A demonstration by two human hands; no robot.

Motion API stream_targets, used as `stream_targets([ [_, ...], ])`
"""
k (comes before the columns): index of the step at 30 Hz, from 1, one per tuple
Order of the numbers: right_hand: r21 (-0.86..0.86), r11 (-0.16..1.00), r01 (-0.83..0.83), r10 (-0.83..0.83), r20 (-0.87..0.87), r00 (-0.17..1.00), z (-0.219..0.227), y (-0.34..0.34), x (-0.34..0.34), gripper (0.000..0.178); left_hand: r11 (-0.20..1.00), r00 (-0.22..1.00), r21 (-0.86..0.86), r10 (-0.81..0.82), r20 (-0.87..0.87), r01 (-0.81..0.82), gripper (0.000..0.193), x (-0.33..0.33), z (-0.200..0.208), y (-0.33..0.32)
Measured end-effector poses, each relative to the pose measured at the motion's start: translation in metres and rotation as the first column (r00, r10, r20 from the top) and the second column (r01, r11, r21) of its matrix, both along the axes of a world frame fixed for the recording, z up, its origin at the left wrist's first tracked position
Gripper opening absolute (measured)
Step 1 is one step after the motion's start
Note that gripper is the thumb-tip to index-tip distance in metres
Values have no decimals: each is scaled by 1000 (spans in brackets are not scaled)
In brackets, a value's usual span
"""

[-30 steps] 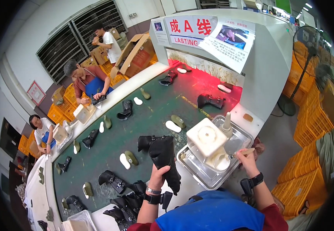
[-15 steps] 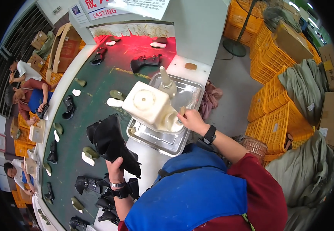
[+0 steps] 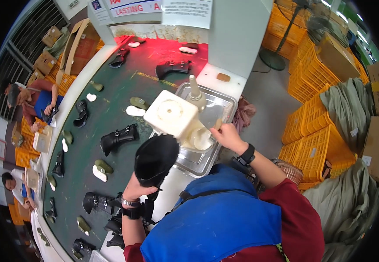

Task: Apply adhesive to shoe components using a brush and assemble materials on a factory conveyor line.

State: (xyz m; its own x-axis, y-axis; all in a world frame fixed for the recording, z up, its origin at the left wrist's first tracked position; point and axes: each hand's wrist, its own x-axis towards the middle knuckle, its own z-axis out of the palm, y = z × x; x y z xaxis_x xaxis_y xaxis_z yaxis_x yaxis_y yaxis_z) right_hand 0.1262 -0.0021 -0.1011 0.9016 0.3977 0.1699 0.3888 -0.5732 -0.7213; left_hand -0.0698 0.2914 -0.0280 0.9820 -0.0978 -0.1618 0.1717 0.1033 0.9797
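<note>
L hand (image 3: pixel 137 188): holds 1 black boot upper (image 3: pixel 156 159), hollow end facing up, rim spread roughly oval. Fingers clasped abt its lower end, thumb on near side; rest of grip hidden. Loc.: raised over front of white worktop (image 3: pixel 165 196), just L of & nearer wearer than white pot.

R hand (image 3: pixel 228 137): fingers closed on tan handle of 1 brush (image 3: pixel 218 124). Working end at spout cup (image 3: pixel 202 139); too small to tell if it's in the white contents.

White pot (image 3: pixel 170 112): 1, squarish body, cup on wearer's side; stands on metal tray (image 3: pixel 232 107), w/ nozzle bottle (image 3: pixel 194 94) behind.

Green belt (image 3: pixel 115 105), L of tray: 1 buckled black upper (image 3: pixel 118 139) lying on its side; olive lasts, e.g. (image 3: pixel 104 166), w/ white soles, e.g. (image 3: pixel 100 174), alongside.

Misc.: pile of black uppers (image 3: pixel 115 225) by L forearm; tan block (image 3: pixel 223 77) on ledge past tray; co-worker (image 3: pixel 45 102) far L; yellow crates (image 3: pixel 307 148) R.

Handling notes (judgement): load brush lightly, wipe excess on cup lip, avoid drips. Keep upper's mouth up & spread, L fingers clear of inner face; hold it close to cup so brush travel is short. Leather looks floppy, so support from below; don't pinch rim shut.
</note>
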Motion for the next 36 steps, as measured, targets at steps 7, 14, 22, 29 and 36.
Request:
stream_targets([
  [7, 415, 884, 213, 36, -515, 856, 5, -18, 25, 26, 958, 985, -257, -154, -81, 129, 83, 7, -17, -12],
  [14, 720, 693, -32, 472, -419, 776, 125, 24, 6, 14, 904, 930, -308, -345, -123, 295, 85, 12, -24, -26],
  [22, 362, 645, -673, 714, 27, 700, 139, 47, -19, 11, 897, 927, -304, -364, -96, 320, 89, 13, -15, -32],
  [29, 317, 743, -590, 602, 70, 796, 126, 43, -27, 7, 936, 978, -318, -189, -84, 153, 89, 1, -14, -33],
  [36, 206, 833, -514, 479, 195, 856, 105, 50, -30, 12, 999, 997, 4, -50, 60, 50, 98, 2, -7, -49],
])
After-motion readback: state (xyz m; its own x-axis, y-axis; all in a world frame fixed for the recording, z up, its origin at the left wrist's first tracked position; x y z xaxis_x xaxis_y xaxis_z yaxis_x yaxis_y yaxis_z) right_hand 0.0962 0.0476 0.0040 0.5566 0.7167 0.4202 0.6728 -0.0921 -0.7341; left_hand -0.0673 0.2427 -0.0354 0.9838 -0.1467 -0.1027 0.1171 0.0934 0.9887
